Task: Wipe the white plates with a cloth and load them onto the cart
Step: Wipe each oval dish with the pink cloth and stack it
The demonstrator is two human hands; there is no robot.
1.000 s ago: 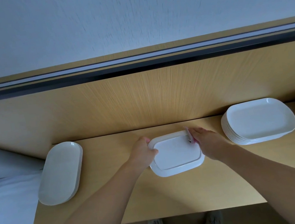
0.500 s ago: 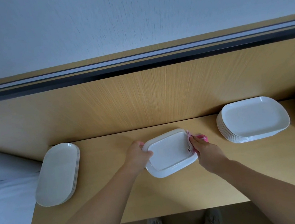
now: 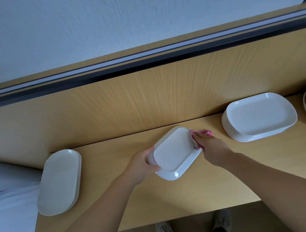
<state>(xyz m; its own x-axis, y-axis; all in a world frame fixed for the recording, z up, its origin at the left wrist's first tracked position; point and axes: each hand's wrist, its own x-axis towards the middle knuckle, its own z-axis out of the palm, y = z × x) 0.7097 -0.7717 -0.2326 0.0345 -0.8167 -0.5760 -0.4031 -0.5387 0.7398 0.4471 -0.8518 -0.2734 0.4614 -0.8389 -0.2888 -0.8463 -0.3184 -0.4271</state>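
The left hand (image 3: 143, 167) grips the left edge of a tilted white plate (image 3: 174, 151) at the middle of the surface (image 3: 121, 206). The right hand (image 3: 210, 147) holds a pink cloth (image 3: 206, 132) against the plate's right rim. A plate stack (image 3: 260, 116) stands to the right.

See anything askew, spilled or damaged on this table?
Nothing stands out. The plate sits skewed only because the left hand grips it while the right hand wipes it with the cloth. The oval stack and rectangular stack look tidy; no chips or spills show.
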